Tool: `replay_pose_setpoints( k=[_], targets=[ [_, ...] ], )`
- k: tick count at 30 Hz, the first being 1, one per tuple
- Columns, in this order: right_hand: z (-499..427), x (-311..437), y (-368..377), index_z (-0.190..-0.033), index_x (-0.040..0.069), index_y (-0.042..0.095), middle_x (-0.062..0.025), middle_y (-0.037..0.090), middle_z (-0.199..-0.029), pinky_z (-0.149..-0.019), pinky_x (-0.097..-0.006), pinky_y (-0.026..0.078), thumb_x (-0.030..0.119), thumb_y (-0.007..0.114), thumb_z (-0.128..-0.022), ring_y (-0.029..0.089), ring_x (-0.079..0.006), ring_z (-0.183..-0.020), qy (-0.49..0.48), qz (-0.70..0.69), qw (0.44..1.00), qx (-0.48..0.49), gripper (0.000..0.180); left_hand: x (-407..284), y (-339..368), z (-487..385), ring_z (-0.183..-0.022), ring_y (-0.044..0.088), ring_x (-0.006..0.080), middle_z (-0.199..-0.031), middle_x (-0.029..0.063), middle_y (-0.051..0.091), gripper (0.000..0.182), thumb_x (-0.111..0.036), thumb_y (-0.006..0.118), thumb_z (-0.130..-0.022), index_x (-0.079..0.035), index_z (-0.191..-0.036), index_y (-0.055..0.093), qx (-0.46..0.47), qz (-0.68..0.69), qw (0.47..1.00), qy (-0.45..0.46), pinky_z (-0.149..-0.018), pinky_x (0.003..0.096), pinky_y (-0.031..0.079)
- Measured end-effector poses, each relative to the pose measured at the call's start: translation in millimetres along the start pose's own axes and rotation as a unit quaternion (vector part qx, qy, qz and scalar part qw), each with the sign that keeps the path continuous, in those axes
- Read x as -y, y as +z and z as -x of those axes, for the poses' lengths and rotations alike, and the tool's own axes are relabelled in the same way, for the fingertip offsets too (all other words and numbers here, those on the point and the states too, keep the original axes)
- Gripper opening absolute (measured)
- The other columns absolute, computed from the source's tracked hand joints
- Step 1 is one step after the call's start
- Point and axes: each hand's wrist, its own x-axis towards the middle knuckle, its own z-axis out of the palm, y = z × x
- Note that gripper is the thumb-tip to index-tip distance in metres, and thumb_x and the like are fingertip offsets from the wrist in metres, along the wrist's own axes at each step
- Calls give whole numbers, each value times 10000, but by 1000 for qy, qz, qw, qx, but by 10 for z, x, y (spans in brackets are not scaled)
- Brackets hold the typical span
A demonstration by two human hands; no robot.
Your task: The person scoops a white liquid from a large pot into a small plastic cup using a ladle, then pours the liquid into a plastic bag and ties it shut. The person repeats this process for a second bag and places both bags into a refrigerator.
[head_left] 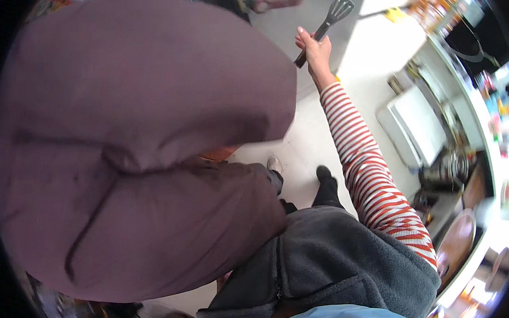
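Note:
My right hand [316, 52], in a red-and-white striped sleeve, reaches out at the upper middle. Its fingers are closed around the dark handle of a slotted turner [335, 16], whose slotted head points up and to the right. Close in front of me a person in mauve clothing [146, 100] fills the left and middle of the view. A small patch of skin shows between that clothing and my grey fleece vest [330, 250]; it may be part of my left hand, but most of it is hidden and its state cannot be made out.
On the right, a long white counter [473, 97] curves past, with a white lidded bin [414, 125], a glass jar [445, 169] and a large round board or tray [458, 242] below or beside it. Feet in shoes [274, 164] stand on the pale floor. Blurred clutter lies at lower left.

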Motion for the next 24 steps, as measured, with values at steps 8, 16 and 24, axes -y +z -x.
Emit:
replay_pose_setpoints(
  k=[8, 16, 24],
  targets=[
    [-1237, 541, 1255, -1043, -17, 481, -230, 642, -888, -739, -467, 503, 138, 720, -831, 644, -392, -822, -301, 154, 939, 68, 355, 850, 1796, 1396, -465, 466, 131, -595, 12, 473, 128, -19, 651, -835, -89, -794, 553, -69, 131, 988, -53, -499, 332, 498],
    [-593, 1393, 97, -923, -6, 585, -63, 648, -862, -719, -303, 507, 191, 845, -779, 612, -160, -778, -338, 155, 902, 220, 357, 965, 2880, 1340, -449, 434, 137, -555, 11, 417, 233, -46, 611, -794, -120, -626, 467, 115, -29, 990, 81, -531, 348, 508],
    [-457, 3304, -3806, -1206, -11, 581, -144, 649, -1106, -925, -354, 509, -45, 645, -773, 626, -216, -1026, -195, 216, 955, -54, 439, 666, 4141, 207, -474, 490, 146, -570, 33, 504, 138, -124, 629, -772, -79, -669, 550, 123, -163, 956, 209, -458, 311, 413]
  ],
)
